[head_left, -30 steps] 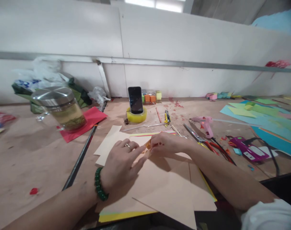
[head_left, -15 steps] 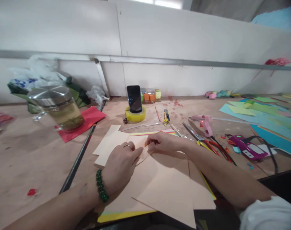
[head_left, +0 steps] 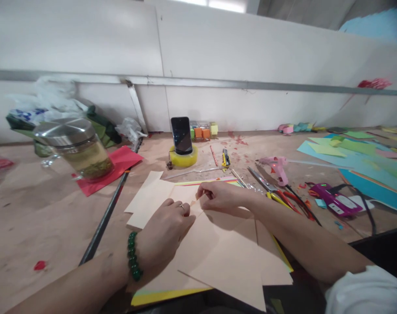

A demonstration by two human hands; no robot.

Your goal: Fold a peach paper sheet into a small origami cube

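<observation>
Under the left hand [head_left: 167, 229], its grip unclear, lies peach paper [head_left: 187, 192], pinched by the right hand [head_left: 216, 195].

- Peach paper sheets [head_left: 224, 257]: plain, overlapping, lying roughly flat, fanned at different angles. One on top sits skewed, near corner poking past the sheets below.
- Far ends partly covered; can't tell if creased there.
- Yellow sheet [head_left: 168, 297]: under the peach ones, strip showing along the near-left edge.
</observation>
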